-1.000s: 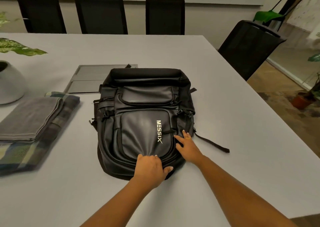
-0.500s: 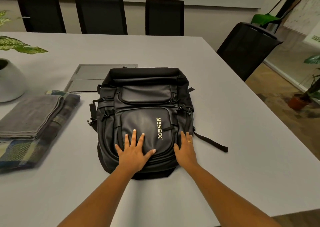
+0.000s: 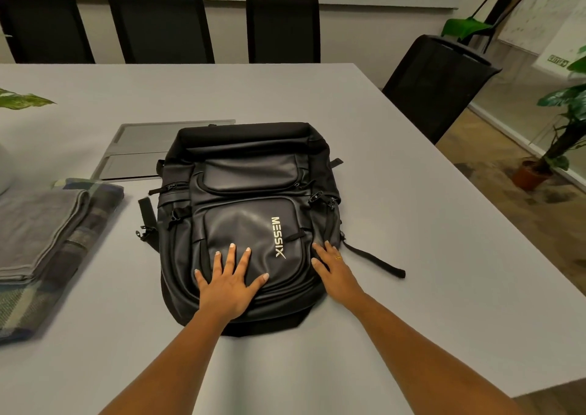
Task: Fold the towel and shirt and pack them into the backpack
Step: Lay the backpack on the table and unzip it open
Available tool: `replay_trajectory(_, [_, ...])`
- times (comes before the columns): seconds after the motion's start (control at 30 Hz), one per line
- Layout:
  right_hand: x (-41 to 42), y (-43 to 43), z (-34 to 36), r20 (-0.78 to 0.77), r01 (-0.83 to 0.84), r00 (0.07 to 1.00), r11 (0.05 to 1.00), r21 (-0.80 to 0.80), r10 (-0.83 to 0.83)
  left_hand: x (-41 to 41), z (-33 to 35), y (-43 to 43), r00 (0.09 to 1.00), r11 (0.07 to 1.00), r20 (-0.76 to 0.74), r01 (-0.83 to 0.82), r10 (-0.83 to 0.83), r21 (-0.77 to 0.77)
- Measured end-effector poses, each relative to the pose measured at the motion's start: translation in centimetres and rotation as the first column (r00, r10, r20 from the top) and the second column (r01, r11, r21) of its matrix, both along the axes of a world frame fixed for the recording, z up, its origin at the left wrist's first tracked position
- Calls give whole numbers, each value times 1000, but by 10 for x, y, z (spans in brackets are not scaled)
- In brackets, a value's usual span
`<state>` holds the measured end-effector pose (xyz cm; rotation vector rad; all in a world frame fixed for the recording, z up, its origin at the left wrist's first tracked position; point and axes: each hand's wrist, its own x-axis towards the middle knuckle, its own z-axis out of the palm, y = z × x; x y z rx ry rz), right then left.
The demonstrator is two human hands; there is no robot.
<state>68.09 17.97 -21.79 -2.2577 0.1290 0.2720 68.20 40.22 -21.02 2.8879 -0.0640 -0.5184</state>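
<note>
1. Black leather-look backpack (image 3: 247, 192) flat on grey table (image 3: 428, 224), front pocket up, top end away from body, no compartment visibly open.
2. Left hand (image 3: 230, 283) palm-down on lower front pocket, fingers straight and spread wide, gripping nothing. Reads as flattening or pinning the bag against sliding.
3. Right hand (image 3: 336, 272) flat along the bag's lower right edge, fingers straight and close together, just beside the loose strap (image 3: 374, 260). Probably bracing that side or feeling for a zip pull.
4. Grey towel (image 3: 35, 233) already folded, stacked on folded plaid shirt (image 3: 92, 221), left of the bag and apart from it. Parked within left-hand reach for loading.
5. Flat grey slab (image 3: 142, 148) behind the bag's far left corner, partly hidden by it; possibly a closed laptop, too foreshortened to say.
6. Folding done by the look of it, packing not started. Next: open main compartment at the far end, then load the stack, keeping folds intact.
</note>
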Motion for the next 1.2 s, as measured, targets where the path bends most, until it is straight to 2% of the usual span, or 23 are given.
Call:
replay_trajectory(0.13, [3,-13,3,179,207,956,968,143,-231,3,3,-3,996,999,82,-35,37,-27])
replay_trajectory(0.23, [13,-21,8,157,398,885,887,232,-438,5,8,-10,975,997,208,-65,74,-51])
replay_trajectory(0.3, [21,-21,10,118,444,868,861,247,-481,9,13,-19,961,996,269,-42,61,-74])
replay_trajectory(0.5, [36,-11,9,79,391,917,920,13,-391,22,18,-62,960,987,229,163,-162,17])
replay_trajectory(0.63, [40,-16,5,67,409,909,911,62,-412,29,13,-73,965,977,164,190,-205,99])
replay_trajectory(0.93, [66,-35,26,175,447,877,893,49,-448,33,4,-79,975,974,52,214,-218,66])
replay_trajectory(1.2, [101,-34,31,147,371,917,928,28,-371,37,8,-77,972,972,-23,235,-234,19])
